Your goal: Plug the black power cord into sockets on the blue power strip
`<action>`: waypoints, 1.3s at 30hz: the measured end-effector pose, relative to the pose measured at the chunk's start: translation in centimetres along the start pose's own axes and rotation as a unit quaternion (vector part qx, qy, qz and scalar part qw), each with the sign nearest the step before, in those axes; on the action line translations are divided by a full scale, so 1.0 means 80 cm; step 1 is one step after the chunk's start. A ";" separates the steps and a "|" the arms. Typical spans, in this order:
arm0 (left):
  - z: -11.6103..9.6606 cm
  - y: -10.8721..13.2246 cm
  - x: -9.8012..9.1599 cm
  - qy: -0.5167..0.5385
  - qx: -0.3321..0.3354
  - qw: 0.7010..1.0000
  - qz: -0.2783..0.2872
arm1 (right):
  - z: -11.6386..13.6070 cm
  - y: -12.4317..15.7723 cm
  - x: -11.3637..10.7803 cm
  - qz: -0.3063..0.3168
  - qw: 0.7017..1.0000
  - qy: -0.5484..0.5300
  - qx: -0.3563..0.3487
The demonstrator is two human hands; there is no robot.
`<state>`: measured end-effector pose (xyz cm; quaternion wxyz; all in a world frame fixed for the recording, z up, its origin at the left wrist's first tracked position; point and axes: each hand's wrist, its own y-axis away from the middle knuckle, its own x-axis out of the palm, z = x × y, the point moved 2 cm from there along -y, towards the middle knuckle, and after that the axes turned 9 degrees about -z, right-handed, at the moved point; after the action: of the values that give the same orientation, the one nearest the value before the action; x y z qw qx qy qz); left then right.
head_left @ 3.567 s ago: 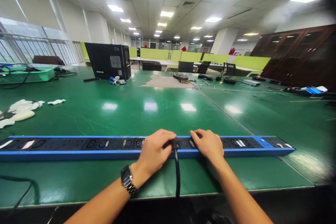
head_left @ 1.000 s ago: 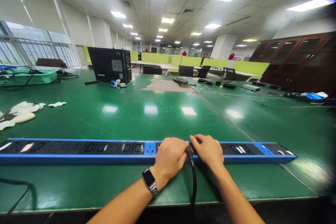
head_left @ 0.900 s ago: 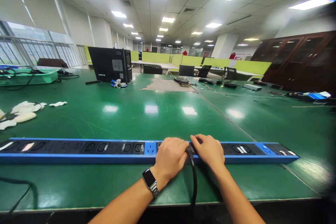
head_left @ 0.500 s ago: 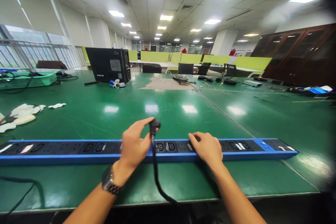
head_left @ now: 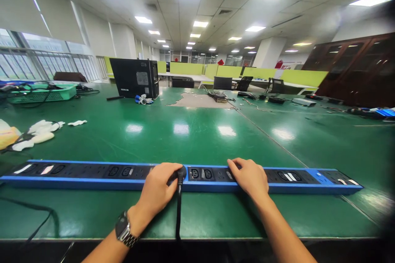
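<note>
A long blue power strip [head_left: 173, 185] with black sockets lies across the green table in front of me. My left hand [head_left: 159, 185] is closed around a black power plug [head_left: 182, 174], down at the strip's middle sockets. The black power cord [head_left: 178, 209] hangs from the plug over the table's near edge. Whether the pins are fully in is hidden by the plug and my fingers. Farther right, my right hand [head_left: 250, 176] grips the strip from above, its fingers curled over the top. A wristwatch [head_left: 125, 229] is on my left wrist.
A black computer case [head_left: 132, 78] stands at the back left, with gloves [head_left: 143, 99] beside it. At the left are a green basket [head_left: 46, 94] of cables and white gloves [head_left: 43, 131]. Tools and small devices [head_left: 219, 95] lie along the far side.
My left hand has lowered the plug from above the strip onto its middle sockets. My right hand stays on the strip. The view has shifted slightly.
</note>
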<state>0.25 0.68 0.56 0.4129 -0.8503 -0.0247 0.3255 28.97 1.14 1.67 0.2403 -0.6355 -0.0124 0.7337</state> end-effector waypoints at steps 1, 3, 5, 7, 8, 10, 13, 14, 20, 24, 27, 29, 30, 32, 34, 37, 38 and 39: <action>-0.001 0.001 0.001 -0.004 0.010 1.000 -0.002 | 0.000 0.000 0.000 0.001 1.000 0.000 0.000; -0.004 0.003 0.002 -0.011 0.024 1.000 -0.005 | 0.000 0.000 0.001 0.001 1.000 0.002 -0.003; -0.004 0.004 0.003 -0.017 0.030 0.999 -0.006 | 0.001 0.001 0.000 0.001 1.000 0.004 -0.005; -0.001 0.005 0.004 -0.017 0.038 0.999 -0.004 | 0.001 0.002 -0.001 0.000 1.000 0.005 -0.006; 0.001 0.005 0.003 -0.014 0.043 0.999 -0.003 | 0.001 0.002 -0.001 0.000 1.000 0.006 -0.007; 0.005 0.007 0.003 -0.006 0.046 0.999 0.004 | 0.001 0.002 -0.002 -0.001 1.000 0.005 -0.008; 0.008 0.008 0.000 0.005 0.035 0.999 0.016 | 0.001 0.002 -0.002 -0.001 1.000 0.002 -0.008; 0.007 0.008 -0.001 0.006 0.026 1.000 0.016 | 0.001 0.001 -0.002 -0.002 1.000 0.001 -0.008; -0.004 0.001 0.002 -0.023 0.015 1.000 0.014 | -0.001 0.000 0.002 -0.002 1.000 -0.005 -0.003; -0.005 -0.001 0.010 -0.035 0.007 0.999 0.017 | -0.002 -0.001 0.005 -0.002 1.000 -0.008 0.000; -0.008 -0.002 0.010 -0.010 0.004 1.000 -0.003 | -0.004 -0.001 0.006 -0.004 1.000 -0.008 0.003; -0.010 -0.006 0.001 0.009 -0.015 0.998 -0.053 | -0.004 -0.001 0.006 -0.003 1.000 -0.010 0.004; -0.010 -0.010 -0.007 0.015 -0.032 0.996 -0.085 | -0.005 -0.001 0.006 -0.003 1.000 -0.011 0.005; -0.005 -0.017 -0.030 0.016 -0.074 0.987 -0.139 | -0.005 -0.001 0.006 -0.002 1.000 -0.013 0.006; 0.007 -0.024 -0.058 0.009 -0.119 0.979 -0.164 | -0.006 -0.001 0.006 -0.001 1.000 -0.015 0.005; 0.035 -0.021 -0.097 0.003 -0.179 0.974 -0.136 | -0.005 -0.001 0.006 -0.001 1.000 -0.020 0.002; 0.044 -0.016 -0.105 0.002 -0.182 0.977 -0.110 | -0.005 -0.001 0.006 -0.002 1.000 -0.022 0.001; 0.053 -0.011 -0.111 -0.001 -0.179 0.980 -0.082 | -0.005 -0.001 0.006 -0.003 1.000 -0.023 0.002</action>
<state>-8.98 1.37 4.02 0.2795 -0.9052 -0.1527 0.2816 29.30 1.24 1.20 0.2431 -0.6183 -0.0186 0.7471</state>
